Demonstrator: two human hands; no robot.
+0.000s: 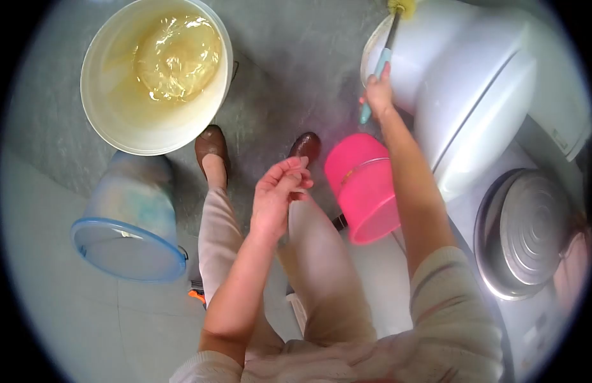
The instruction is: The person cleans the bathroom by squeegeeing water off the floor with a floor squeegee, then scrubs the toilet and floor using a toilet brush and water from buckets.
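Observation:
My right hand (377,96) is wrapped round the light blue handle of a brush (384,60), its thumb lying along the grip. The brush's yellow bristle head points up and away, at the top edge of the view, beside a glossy white rounded fixture (478,89) that looks like a toilet. In front of my body, above my knees, my left hand (280,191) is closed, thumb and fingers together, with nothing visible in it. Nearest below my right forearm is a bright pink bucket (358,165), partly covered by that arm.
A large white bucket (107,105) holding yellowish clear liquid stands at the upper left. Below it, a blue-rimmed translucent bucket (133,191) lies tilted. Round metal lids or pans (532,230) rest at the right. An orange-and-black item (197,293) lies behind my leg.

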